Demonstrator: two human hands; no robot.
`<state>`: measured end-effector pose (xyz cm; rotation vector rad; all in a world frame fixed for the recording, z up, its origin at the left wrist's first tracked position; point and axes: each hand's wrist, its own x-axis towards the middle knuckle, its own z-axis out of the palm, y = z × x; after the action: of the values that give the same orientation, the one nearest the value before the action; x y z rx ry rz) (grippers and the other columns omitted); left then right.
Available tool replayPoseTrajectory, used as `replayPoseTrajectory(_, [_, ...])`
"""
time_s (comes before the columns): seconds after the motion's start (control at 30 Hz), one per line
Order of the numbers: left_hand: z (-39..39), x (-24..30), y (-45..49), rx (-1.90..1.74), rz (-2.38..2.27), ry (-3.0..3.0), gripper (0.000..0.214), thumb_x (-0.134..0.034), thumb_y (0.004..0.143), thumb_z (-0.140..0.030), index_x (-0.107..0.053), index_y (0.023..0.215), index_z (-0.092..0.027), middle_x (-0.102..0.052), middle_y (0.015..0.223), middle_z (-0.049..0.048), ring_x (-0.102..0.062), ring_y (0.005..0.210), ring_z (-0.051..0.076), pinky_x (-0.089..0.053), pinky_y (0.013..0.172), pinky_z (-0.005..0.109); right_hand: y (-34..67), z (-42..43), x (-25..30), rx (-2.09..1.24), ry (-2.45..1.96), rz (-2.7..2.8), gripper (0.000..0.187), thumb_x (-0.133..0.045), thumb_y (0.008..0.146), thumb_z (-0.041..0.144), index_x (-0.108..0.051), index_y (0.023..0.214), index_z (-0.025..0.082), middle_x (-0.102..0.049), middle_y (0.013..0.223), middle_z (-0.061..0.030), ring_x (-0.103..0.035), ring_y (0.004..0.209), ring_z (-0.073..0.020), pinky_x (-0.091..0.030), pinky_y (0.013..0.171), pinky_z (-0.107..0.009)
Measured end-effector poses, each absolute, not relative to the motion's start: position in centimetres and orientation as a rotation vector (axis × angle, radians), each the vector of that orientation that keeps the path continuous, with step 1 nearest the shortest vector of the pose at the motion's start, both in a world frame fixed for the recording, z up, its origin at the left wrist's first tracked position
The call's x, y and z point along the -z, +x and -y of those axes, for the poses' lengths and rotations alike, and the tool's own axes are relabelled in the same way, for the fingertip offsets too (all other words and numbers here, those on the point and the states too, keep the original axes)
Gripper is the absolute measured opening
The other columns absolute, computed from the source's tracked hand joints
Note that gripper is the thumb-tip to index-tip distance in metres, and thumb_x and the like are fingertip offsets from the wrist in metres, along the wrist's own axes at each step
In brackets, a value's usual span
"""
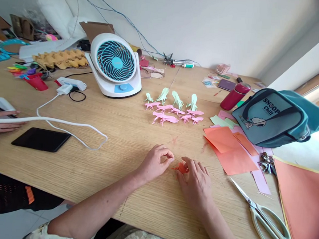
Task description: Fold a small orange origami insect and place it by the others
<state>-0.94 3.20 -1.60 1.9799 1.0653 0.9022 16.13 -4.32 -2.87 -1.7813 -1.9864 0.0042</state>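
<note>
My right hand (pixel 197 178) rests on the table with thumb and fingers closed around a small folded orange paper figure (pixel 182 167). Part of the figure is hidden behind the fingers. Just left of it, my left hand (pixel 156 162) has thumb and forefinger pinched together in a ring, apart from the figure, and nothing shows between their tips. Farther back stand several folded paper figures: pink ones (pixel 165 118) in front and pale green ones (pixel 177 100) behind. To the right lie orange paper sheets (pixel 238 159) and large scissors (pixel 267 218), blades slightly apart.
A fan (pixel 116 63) stands at back left, near a white cable (pixel 74 122) and black phone (pixel 40 139). Another person's hand (pixel 0 123) is at the left edge. A red bottle (pixel 235 96), teal bag (pixel 271 114) and large orange sheets (pixel 303 202) occupy the right.
</note>
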Motion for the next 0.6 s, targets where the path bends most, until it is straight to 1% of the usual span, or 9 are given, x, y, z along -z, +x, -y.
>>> replayPoseTrajectory(0.1, [-2.8,1.4,-0.6,-0.848,-1.027,1.919,0.006,-0.069,0.085,-0.022,-0.068,0.08,-0.018,-0.067,0.085,0.0031,-0.06,0.089,0.019,-0.045,0.082,0.03,16.1,4.3,2.5,0.077,-1.716,1.974,0.027,-0.06,0.092,0.031,-0.057,0.116,0.02,-0.069,0.09,-0.0047,-0.059,0.082,-0.0227,-0.037,0.076,-0.035])
replayPoseTrajectory(0.17, [-2.5,1.4,-0.4,-0.807,-1.0,1.857,0.013,-0.07,0.085,-0.031,-0.071,0.083,-0.018,-0.067,0.086,0.0048,-0.06,0.086,0.019,-0.045,0.075,0.028,16.0,4.3,2.2,0.118,-1.668,1.981,0.023,-0.058,0.094,0.03,-0.057,0.114,0.019,-0.069,0.088,-0.0049,-0.058,0.08,-0.0222,-0.036,0.076,-0.035])
replayPoseTrajectory(0.27, [-2.4,1.7,-0.1,-0.757,-0.958,1.698,0.018,-0.071,0.083,-0.034,-0.072,0.081,-0.016,-0.068,0.09,0.0064,-0.062,0.083,0.018,-0.046,0.069,0.026,15.8,4.4,1.8,0.143,-1.588,1.999,0.02,-0.057,0.094,0.026,-0.056,0.113,0.02,-0.069,0.088,-0.0053,-0.058,0.081,-0.022,-0.036,0.076,-0.036])
replayPoseTrajectory(0.37, [-2.4,2.1,0.0,-0.759,-0.929,1.565,0.023,-0.072,0.082,-0.037,-0.072,0.077,-0.015,-0.07,0.091,0.007,-0.064,0.085,0.018,-0.049,0.074,0.027,15.9,4.6,1.7,0.073,-1.543,1.979,0.021,-0.058,0.094,0.028,-0.056,0.113,0.021,-0.069,0.093,-0.0067,-0.06,0.085,-0.0229,-0.038,0.078,-0.036])
replayPoseTrajectory(0.5, [-2.6,2.0,-0.2,-0.783,-0.908,1.438,0.032,-0.069,0.084,-0.046,-0.072,0.082,-0.014,-0.071,0.088,0.0064,-0.066,0.083,0.018,-0.05,0.076,0.027,16.1,4.9,1.7,-0.014,-1.505,1.833,0.024,-0.063,0.091,0.032,-0.057,0.112,0.023,-0.063,0.105,-0.0096,-0.058,0.096,-0.0252,-0.043,0.083,-0.039])
replayPoseTrajectory(0.53, [-2.6,1.9,-0.3,-0.788,-0.905,1.403,0.033,-0.069,0.083,-0.047,-0.071,0.082,-0.014,-0.071,0.086,0.0057,-0.065,0.081,0.018,-0.05,0.076,0.027,16.2,4.9,1.7,-0.044,-1.493,1.783,0.022,-0.063,0.091,0.031,-0.057,0.11,0.023,-0.061,0.104,-0.0094,-0.058,0.096,-0.0247,-0.044,0.083,-0.038])
replayPoseTrajectory(0.6, [-2.5,1.6,-0.4,-0.798,-0.894,1.329,0.033,-0.07,0.082,-0.047,-0.068,0.081,-0.014,-0.07,0.081,0.004,-0.064,0.077,0.016,-0.048,0.074,0.026,16.3,5.0,1.7,-0.161,-1.486,1.656,0.014,-0.063,0.091,0.031,-0.057,0.101,0.023,-0.06,0.095,-0.0068,-0.056,0.088,-0.022,-0.045,0.078,-0.036])
